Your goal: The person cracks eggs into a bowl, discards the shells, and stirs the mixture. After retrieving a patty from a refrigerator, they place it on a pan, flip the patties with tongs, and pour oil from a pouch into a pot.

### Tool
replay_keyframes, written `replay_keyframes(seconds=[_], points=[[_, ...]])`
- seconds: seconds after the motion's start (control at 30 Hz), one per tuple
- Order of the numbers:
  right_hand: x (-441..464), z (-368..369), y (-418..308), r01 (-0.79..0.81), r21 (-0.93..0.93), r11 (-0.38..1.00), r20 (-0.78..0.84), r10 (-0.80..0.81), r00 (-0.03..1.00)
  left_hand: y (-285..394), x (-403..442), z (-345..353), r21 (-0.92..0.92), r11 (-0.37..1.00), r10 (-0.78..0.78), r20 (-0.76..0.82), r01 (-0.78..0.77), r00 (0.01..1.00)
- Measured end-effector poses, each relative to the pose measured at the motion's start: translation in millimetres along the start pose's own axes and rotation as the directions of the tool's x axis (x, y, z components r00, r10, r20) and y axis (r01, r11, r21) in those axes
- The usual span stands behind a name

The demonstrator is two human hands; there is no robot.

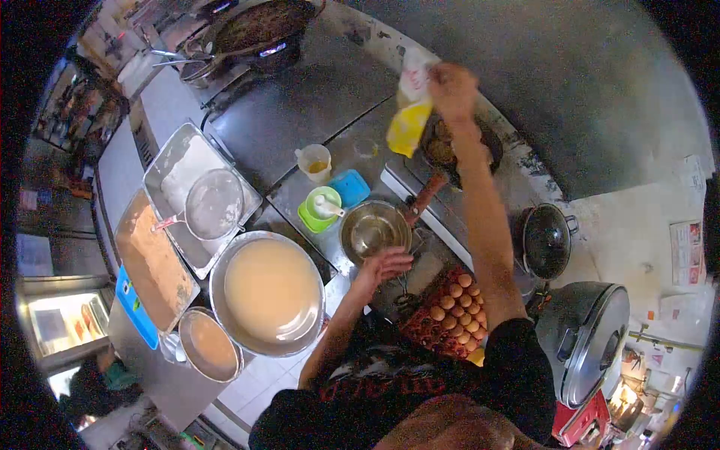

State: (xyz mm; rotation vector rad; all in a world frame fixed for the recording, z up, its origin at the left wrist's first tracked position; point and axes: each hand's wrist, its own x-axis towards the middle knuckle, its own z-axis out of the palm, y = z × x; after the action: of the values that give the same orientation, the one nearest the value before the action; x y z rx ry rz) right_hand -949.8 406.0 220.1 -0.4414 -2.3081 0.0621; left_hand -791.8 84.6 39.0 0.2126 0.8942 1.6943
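My right hand (454, 90) is raised at the back of the counter, its fingers closed on the upper end of a yellow and white plastic packet (411, 112), which hangs tilted; motion blurs it. Beneath that arm sits a dark pan (489, 146) with brownish contents, its handle pointing toward me. My left hand (386, 266) is at the near rim of a round metal bowl (366, 225), fingers stretched out; I cannot tell if they touch it. Some clear liquid seems to lie in the bowl. Beside it stands a green tub (319, 214) with a white scoop (328, 206).
A large basin of pale batter (270, 292), a tray of white powder (180, 169) with a sieve (214, 204) and a tray of brown powder (154, 259) stand left. Eggs (459, 311) fill a red tray near my body. A lidded pot (592, 345) is right.
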Motion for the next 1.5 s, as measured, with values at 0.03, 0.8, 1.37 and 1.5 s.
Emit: replay_keyframes(seconds=[0.03, 0.8, 1.37, 1.5], points=[[-13.1, 26.4, -3.1, 0.047, -0.081, 0.996, -0.053, -0.051, 0.997, -4.2, -13.4, -1.9, -0.010, 1.000, 0.017, -0.034, -0.017, 0.999], [-453.8, -37.9, -39.4, -0.214, -0.221, 0.952, 0.429, 0.292, 0.855, -34.7, -65.4, -12.1, 0.082, 0.995, -0.030, -0.272, 0.054, 0.962], [-378.7, -164.7, 14.3, -0.497, 0.303, 0.813, 0.578, 0.258, 0.775, -53.5, -131.5, 6.1, 0.101, 0.994, 0.012, -0.386, 0.029, 0.923], [-301.1, -158.7, 95.8, -0.509, -0.192, 0.839, 0.317, 0.544, 0.777, -52.8, -142.7, 10.2, 0.131, 0.991, 0.036, -0.452, 0.027, 0.891]])
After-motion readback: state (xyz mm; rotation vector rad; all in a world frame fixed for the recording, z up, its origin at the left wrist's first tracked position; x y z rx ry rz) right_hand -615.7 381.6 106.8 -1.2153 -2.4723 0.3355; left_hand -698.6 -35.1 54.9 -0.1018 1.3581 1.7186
